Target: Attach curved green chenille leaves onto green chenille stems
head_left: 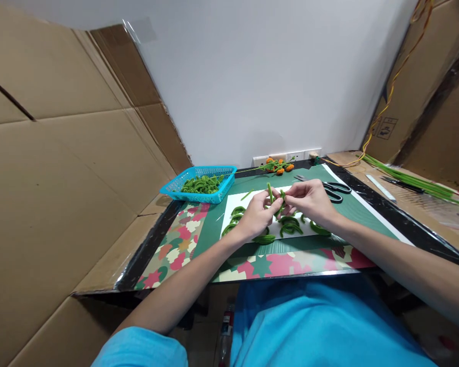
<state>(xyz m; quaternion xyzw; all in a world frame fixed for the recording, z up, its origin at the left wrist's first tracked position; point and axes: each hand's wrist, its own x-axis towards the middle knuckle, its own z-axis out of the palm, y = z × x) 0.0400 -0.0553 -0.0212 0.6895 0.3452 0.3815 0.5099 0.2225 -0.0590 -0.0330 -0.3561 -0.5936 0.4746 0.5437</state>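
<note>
Fuzzy green pipe cleaner pieces [271,192] are pinched between my two hands above a white sheet. My left hand [257,214] is closed round them from the left, with one end poking up past the fingers. From the right, my right hand [308,200] grips the same green cluster with thumb and fingertips. On the white sheet [235,202] below lie several curved green pipe cleaner bundles [290,226], partly hidden by my hands. Black-handled scissors [334,191] rest just beyond my right hand, their blades partly covered.
A blue plastic basket [212,197] holding many green pieces stands at the back left. Orange pipe cleaner flowers [279,165] lie near the wall sockets [277,158]. Long green stems [413,178] and a pale cutter [380,187] lie right. Cardboard walls [61,153] flank the table.
</note>
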